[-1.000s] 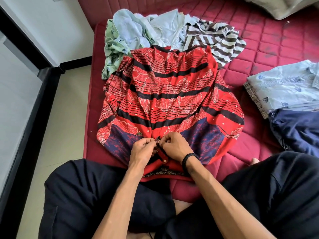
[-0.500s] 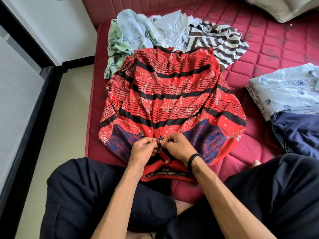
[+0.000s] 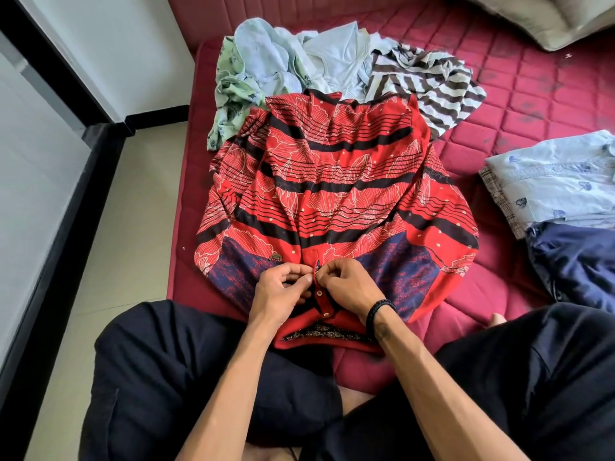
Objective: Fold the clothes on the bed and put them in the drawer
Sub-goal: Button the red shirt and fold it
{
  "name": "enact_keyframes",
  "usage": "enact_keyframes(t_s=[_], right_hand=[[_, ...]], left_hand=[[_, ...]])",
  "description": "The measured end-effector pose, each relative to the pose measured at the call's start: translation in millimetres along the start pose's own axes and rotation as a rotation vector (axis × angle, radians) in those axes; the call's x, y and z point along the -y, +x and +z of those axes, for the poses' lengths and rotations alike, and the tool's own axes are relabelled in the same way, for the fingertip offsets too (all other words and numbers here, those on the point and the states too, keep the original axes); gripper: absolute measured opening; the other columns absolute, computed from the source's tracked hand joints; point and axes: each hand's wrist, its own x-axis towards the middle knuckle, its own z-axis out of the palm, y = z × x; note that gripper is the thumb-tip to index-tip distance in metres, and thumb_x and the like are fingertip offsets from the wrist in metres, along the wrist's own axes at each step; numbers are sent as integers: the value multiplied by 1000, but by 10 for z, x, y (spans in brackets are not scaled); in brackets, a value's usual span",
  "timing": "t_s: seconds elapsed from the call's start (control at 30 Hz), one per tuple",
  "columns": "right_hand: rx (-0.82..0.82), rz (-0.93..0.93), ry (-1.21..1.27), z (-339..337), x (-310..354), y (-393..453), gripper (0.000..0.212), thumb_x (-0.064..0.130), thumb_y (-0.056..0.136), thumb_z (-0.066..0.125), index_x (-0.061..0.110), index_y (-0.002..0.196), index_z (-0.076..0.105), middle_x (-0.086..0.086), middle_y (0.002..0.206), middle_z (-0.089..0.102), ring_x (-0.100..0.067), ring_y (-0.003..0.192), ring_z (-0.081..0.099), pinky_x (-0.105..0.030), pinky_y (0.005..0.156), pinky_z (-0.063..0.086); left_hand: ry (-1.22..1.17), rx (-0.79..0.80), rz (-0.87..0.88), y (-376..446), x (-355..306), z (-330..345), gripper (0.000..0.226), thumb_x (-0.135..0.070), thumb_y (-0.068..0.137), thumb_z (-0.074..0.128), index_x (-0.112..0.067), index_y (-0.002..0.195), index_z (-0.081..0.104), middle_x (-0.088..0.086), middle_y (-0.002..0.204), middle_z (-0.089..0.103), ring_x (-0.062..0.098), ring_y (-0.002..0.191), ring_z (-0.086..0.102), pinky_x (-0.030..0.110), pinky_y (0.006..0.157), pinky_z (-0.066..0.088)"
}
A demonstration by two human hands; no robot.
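Where the two hands met at the near end of the red shirt (image 3: 332, 194), most of what they worked on was covered: the left hand (image 3: 283, 294) and the right hand (image 3: 349, 287) both had their fingers curled in tight, pinching the shirt's front opening between thumb and fingertips, and whatever sat in that pinch was too small to make out. Two small buttons (image 3: 320, 293) showed just below the hands, toward the person. The shirt lay spread flat on the quilted maroon mattress (image 3: 532, 94), its collar end nearest the person and partly hidden by the forearms and the dark trousers (image 3: 166, 377). Beyond the shirt's far edge sat a loose heap of clothes, touching it: a green printed piece (image 3: 229, 94), pale blue ones (image 3: 299, 61) and a brown-and-white striped top (image 3: 432, 84), their shapes lost in the crumple. To the right of the shirt and apart from it, a folded pale blue printed garment (image 3: 559, 184) lay on a checked one whose edge alone peeked out, with a dark navy piece (image 3: 572, 261) just nearer; all three were cut off by the frame. A black bracelet (image 3: 379, 311) circled the right wrist, with a small dark mark beside it on the skin, unreadable. A grey pillow (image 3: 549, 18) was cropped at the top corner. No writing or label could be read anywhere.
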Motion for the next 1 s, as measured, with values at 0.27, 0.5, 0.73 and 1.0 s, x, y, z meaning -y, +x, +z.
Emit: enact_keyframes(t_s=[0.27, 0.5, 0.73, 1.0], right_hand=[[-49, 2, -61, -13, -1, -4, 19, 18, 86, 63, 23, 67, 66, 8, 64, 68, -8, 66, 62, -31, 73, 53], [-79, -14, -81, -51, -26, -10, 18, 19, 87, 67, 22, 70, 69, 10, 62, 68, 1, 56, 57, -19, 62, 46], [-72, -27, -124, -42, 17, -59, 17, 21, 92, 62, 23, 75, 66, 8, 71, 68, -3, 65, 59, -22, 69, 49], [-77, -35, -151, -34, -3, -49, 15, 16, 91, 60, 21, 78, 66, 9, 70, 68, -3, 63, 58, -21, 67, 48]], left_hand=[[77, -13, 102, -6, 22, 3, 19, -9, 92, 74, -28, 93, 77, -10, 82, 76, 16, 68, 74, 31, 63, 62], [96, -23, 125, -15, 31, 2, 15, -8, 89, 77, -22, 93, 78, -5, 83, 77, 16, 67, 75, 29, 62, 61], [28, 31, 58, 23, 42, 16, 6, -16, 96, 70, -20, 97, 75, 2, 86, 77, 20, 71, 76, 28, 63, 58], [14, -54, 68, 2, 47, 60, 8, -18, 90, 77, -26, 89, 79, -3, 78, 78, 16, 63, 74, 23, 55, 55]])
